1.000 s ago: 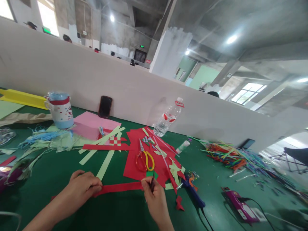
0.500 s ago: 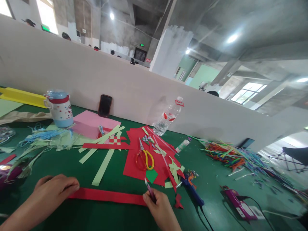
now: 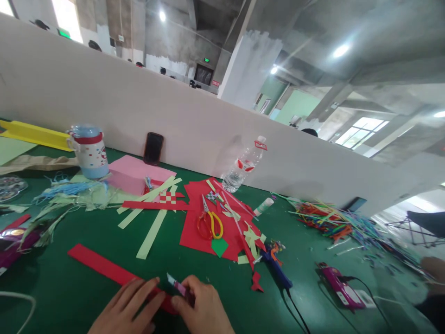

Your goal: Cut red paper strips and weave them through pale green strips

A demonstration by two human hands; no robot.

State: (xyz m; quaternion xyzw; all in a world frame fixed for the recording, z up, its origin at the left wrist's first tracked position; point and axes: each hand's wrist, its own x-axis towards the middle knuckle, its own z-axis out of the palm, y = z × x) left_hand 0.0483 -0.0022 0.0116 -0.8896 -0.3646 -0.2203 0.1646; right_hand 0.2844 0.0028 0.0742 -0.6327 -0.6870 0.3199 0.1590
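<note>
A long red paper strip (image 3: 100,266) runs slantwise across the near green table. My left hand (image 3: 127,308) is closed over the strip's right part, its fingers bent across the paper; its thumb is partly hidden. Just beside it, my right hand (image 3: 205,306) grips a craft knife (image 3: 179,285) with a purple handle, its pale blade pointing up and left. The right fingertips touch the strip's near end. Beyond the hands, yellow-and-red-handled scissors (image 3: 210,224) rest on red paper sheets (image 3: 193,232). A green paper piece (image 3: 219,247) lies below the scissors.
Pale green strips (image 3: 152,234) and a checkered woven piece (image 3: 168,197) lie ahead. A glue gun (image 3: 278,271) with its cord, a purple device (image 3: 342,287), a glue stick (image 3: 264,206) and a water bottle (image 3: 243,167) are rightward. A cup (image 3: 91,155) stands left.
My left hand has slid right along the strip, close to my right hand, freeing the strip's left end. My right hand has moved left and nearer with the knife. The strip now slants.
</note>
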